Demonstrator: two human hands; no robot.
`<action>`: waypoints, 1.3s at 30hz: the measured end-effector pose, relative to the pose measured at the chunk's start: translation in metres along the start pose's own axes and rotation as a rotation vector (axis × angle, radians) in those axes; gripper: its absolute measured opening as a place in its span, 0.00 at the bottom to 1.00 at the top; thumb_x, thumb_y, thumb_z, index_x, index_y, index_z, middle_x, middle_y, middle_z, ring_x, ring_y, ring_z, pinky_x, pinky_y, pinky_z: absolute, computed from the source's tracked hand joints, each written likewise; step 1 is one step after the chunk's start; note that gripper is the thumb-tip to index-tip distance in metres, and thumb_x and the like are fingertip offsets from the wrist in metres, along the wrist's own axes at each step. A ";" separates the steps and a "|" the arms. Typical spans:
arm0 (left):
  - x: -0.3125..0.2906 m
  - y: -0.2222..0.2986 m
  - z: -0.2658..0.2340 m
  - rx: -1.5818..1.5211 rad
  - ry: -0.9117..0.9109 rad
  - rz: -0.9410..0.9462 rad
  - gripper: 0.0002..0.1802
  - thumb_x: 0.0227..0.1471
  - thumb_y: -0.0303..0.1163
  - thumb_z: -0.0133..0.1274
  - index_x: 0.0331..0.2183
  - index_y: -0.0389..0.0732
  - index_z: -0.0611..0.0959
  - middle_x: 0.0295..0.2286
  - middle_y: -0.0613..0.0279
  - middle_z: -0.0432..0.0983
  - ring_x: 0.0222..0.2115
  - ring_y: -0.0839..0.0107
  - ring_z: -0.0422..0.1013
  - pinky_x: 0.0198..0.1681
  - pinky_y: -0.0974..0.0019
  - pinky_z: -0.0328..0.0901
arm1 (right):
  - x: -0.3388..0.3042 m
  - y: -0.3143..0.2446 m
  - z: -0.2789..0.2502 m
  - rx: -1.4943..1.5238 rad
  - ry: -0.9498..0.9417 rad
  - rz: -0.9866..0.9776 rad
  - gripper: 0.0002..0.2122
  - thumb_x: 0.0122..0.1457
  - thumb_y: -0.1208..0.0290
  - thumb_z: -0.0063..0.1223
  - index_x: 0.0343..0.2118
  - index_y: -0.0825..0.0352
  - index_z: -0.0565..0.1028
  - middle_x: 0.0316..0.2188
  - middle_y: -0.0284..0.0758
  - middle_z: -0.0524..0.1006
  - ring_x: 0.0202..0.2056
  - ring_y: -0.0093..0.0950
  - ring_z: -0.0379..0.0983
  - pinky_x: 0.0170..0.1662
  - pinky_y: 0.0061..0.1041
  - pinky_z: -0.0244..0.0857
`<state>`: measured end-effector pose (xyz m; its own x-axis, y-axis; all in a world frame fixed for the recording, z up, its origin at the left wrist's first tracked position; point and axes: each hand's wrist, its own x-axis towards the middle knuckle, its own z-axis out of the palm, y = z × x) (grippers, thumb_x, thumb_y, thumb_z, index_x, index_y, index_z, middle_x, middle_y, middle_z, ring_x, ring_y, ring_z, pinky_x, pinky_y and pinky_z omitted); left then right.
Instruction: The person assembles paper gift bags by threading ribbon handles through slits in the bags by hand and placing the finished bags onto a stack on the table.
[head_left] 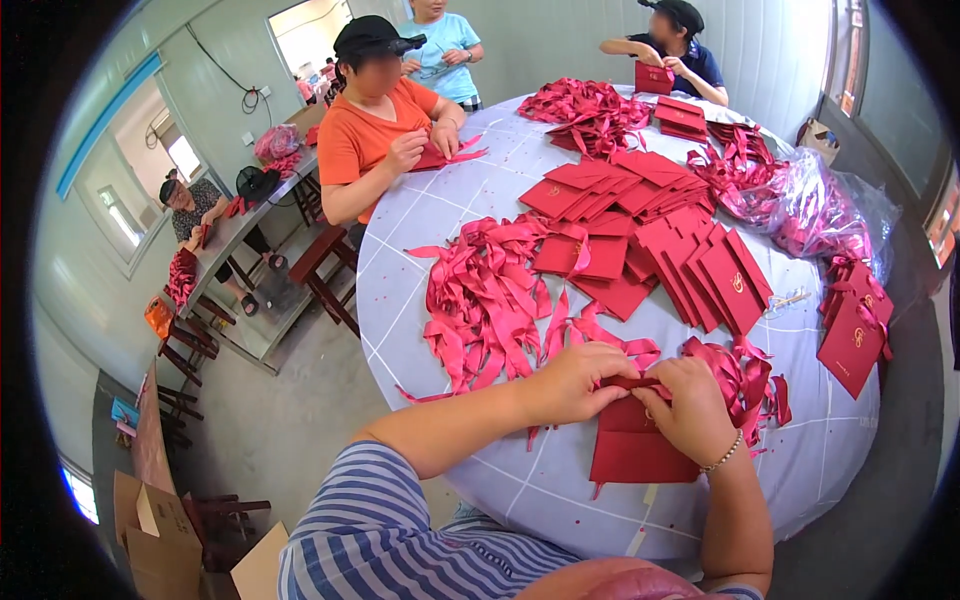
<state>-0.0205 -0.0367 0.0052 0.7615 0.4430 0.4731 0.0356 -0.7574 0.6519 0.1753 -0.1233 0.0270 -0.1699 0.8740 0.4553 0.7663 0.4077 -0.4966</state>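
Observation:
A red paper gift bag (635, 455) lies flat near the table's front edge, its body towards me. My left hand (585, 385) pinches its far edge with thumb and fingers. Close beside it, my right hand (690, 405) is closed on the same edge, its fingers bent over the bag. Whether a ribbon runs between my fingertips is hidden. Just beyond my left hand spreads a heap of pink-red ribbons (485, 300). More ribbons (740, 375) lie right of my right hand. Stacked red gift bags (715, 270) with gold marks fan out beyond both hands.
The round table wears a pale checked cloth (420, 220). At the right are a clear plastic bag of ribbons (820, 205) and finished-looking bags (855, 335) at the edge. Co-workers sit at the far left and far right. A wooden stool (325, 270) and cardboard box (160, 530) stand left.

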 end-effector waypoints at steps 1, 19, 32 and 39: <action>0.000 0.002 0.001 0.036 0.021 0.037 0.14 0.44 0.26 0.61 0.37 0.36 0.80 0.33 0.52 0.77 0.37 0.54 0.74 0.41 0.58 0.68 | 0.000 0.000 -0.002 -0.032 -0.050 -0.012 0.07 0.50 0.71 0.60 0.29 0.67 0.74 0.26 0.40 0.75 0.32 0.42 0.70 0.40 0.38 0.62; 0.004 0.030 0.005 0.263 0.016 0.305 0.23 0.44 0.26 0.61 0.45 0.38 0.77 0.29 0.56 0.74 0.32 0.55 0.70 0.43 0.55 0.64 | -0.004 0.021 -0.022 0.669 -0.446 0.723 0.12 0.62 0.69 0.51 0.30 0.74 0.79 0.22 0.29 0.77 0.27 0.17 0.70 0.31 0.22 0.66; 0.005 0.027 0.011 0.143 -0.097 0.323 0.21 0.42 0.26 0.62 0.42 0.39 0.78 0.29 0.59 0.73 0.31 0.59 0.68 0.37 0.57 0.62 | -0.002 0.040 0.015 0.039 0.188 0.312 0.07 0.59 0.76 0.53 0.25 0.72 0.73 0.22 0.33 0.74 0.25 0.21 0.69 0.31 0.20 0.64; 0.000 0.001 0.004 0.098 -0.076 -0.058 0.24 0.40 0.29 0.64 0.43 0.38 0.79 0.32 0.57 0.75 0.34 0.57 0.70 0.40 0.57 0.65 | 0.002 0.008 0.004 0.405 0.311 0.314 0.09 0.56 0.74 0.59 0.36 0.70 0.72 0.27 0.38 0.74 0.30 0.28 0.73 0.34 0.24 0.67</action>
<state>-0.0174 -0.0393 0.0033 0.8031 0.4523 0.3878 0.1407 -0.7765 0.6142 0.1781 -0.1172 0.0212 0.2625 0.8756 0.4056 0.4433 0.2639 -0.8566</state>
